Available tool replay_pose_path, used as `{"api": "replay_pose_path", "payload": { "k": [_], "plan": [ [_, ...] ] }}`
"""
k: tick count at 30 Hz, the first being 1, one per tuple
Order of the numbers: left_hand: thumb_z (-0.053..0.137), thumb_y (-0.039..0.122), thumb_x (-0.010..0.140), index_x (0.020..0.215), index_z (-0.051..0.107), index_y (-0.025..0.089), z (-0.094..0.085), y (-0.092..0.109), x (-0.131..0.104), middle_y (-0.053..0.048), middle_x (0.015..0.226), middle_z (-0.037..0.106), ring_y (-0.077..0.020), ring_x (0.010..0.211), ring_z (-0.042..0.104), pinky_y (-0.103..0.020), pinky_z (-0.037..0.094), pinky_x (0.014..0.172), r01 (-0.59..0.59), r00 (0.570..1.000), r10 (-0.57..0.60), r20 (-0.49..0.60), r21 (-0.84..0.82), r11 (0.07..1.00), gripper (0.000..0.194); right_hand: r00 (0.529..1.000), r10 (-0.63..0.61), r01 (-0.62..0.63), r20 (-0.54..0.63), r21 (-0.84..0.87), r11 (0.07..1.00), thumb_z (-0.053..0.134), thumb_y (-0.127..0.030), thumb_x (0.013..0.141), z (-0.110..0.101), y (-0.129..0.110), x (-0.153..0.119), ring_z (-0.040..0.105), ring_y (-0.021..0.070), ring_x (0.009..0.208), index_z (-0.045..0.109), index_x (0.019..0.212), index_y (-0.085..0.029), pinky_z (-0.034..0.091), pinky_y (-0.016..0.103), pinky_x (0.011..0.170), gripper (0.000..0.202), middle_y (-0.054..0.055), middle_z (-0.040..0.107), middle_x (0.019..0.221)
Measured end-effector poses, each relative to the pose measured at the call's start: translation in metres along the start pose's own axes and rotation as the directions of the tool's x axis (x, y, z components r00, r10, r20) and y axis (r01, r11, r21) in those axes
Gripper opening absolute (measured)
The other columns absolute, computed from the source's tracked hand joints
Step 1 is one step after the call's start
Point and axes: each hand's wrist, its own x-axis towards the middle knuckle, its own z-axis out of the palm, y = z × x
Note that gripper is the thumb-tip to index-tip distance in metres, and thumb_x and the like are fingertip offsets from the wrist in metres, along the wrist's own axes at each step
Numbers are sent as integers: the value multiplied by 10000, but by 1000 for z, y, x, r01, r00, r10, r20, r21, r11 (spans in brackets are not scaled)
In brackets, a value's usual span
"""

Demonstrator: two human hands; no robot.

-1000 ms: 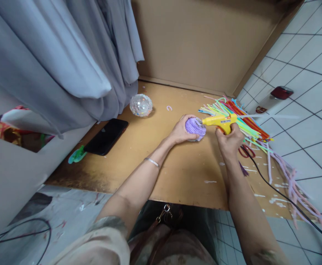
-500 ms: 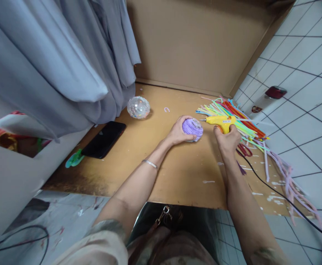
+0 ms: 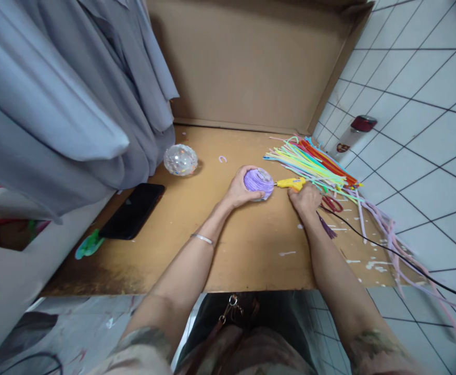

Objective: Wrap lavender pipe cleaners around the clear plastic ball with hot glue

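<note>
A ball wrapped in purple fuzzy strands (image 3: 257,182) is held in my left hand (image 3: 240,190), whose fingers curve round its left side. Some clear surface shows near the top of the ball. My right hand (image 3: 306,200) grips a yellow glue gun (image 3: 290,183). The gun's metal nozzle points left and is at the ball's right side; I cannot tell if it touches. A clear, faceted ball (image 3: 180,160) sits farther back on the left, and a small pale curved piece (image 3: 223,159) lies between it and the purple ball.
Colourful pipe cleaners (image 3: 314,164) lie at the back right, near red-handled scissors (image 3: 332,203). A black phone (image 3: 133,211) rests at the left beside a green item (image 3: 89,245). A black cable (image 3: 368,237) runs right. A clear bottle (image 3: 355,136) stands by the tiles.
The glue gun's body has tilted and its nozzle has come closer to the purple ball's right side. The whole view has shifted slightly.
</note>
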Motion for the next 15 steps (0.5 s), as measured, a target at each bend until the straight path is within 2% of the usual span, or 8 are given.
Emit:
{"api": "replay_pose_path", "payload": {
  "k": [3, 5, 6, 8, 10, 12, 15],
  "plan": [
    [846, 287, 516, 1194, 545, 190, 0, 0, 0, -82, 1243, 596, -262, 1158, 592, -413, 458, 1059, -15, 1000, 15, 0, -4, 1000, 748, 990, -91, 87, -112, -40, 995, 658, -433, 780, -2, -1, -2, 564, 392, 1064, 615, 1104, -42, 405, 498, 896, 510, 285, 635, 1132],
    [851, 291, 513, 1186, 547, 188, 1, 0, 0, -82, 1234, 597, -263, 1152, 592, -415, 459, 1055, -27, 1000, 27, -7, -3, 1000, 745, 950, -210, 230, -231, 64, 971, 621, -420, 816, -7, -6, -5, 560, 358, 1023, 621, 1057, -100, 402, 494, 889, 401, 235, 644, 1085],
    [853, 293, 511, 1182, 549, 185, 1, 0, 0, -84, 1231, 598, -264, 1149, 592, -417, 460, 1053, -31, 999, 31, -11, 0, 1000, 745, 914, -277, 330, -295, 148, 932, 590, -409, 849, -11, -10, -7, 565, 329, 984, 623, 1033, -129, 411, 476, 878, 336, 196, 651, 1033],
    [853, 286, 509, 1181, 549, 181, 2, -1, 0, -87, 1226, 599, -267, 1145, 593, -419, 462, 1050, -38, 999, 38, -14, 8, 999, 745, 818, -393, 536, -419, 310, 785, 538, -395, 912, -19, -20, -15, 572, 273, 887, 624, 994, -175, 435, 428, 839, 250, 120, 647, 901],
    [847, 276, 517, 1184, 549, 184, 3, -1, 0, -86, 1222, 602, -267, 1144, 596, -417, 466, 1045, -47, 999, 48, -11, 23, 999, 737, 730, -464, 669, -502, 384, 637, 549, -419, 938, -27, -31, -24, 572, 242, 828, 628, 969, -208, 449, 397, 799, 227, 72, 630, 826],
    [842, 269, 527, 1183, 553, 191, 4, 0, 0, -86, 1218, 606, -269, 1148, 597, -416, 468, 1041, -64, 998, 65, -10, 49, 997, 721, 684, -498, 725, -533, 417, 548, 576, -415, 944, -32, -41, -34, 575, 227, 795, 642, 955, -219, 458, 383, 767, 207, 60, 636, 807],
    [836, 266, 539, 1181, 558, 197, 5, 1, -1, -85, 1212, 609, -271, 1151, 600, -417, 470, 1038, -91, 996, 92, -6, 82, 993, 702, 663, -529, 749, -530, 457, 480, 593, -386, 950, -33, -48, -43, 591, 216, 776, 671, 951, -221, 475, 374, 742, 183, 58, 656, 803]
  ]
}}
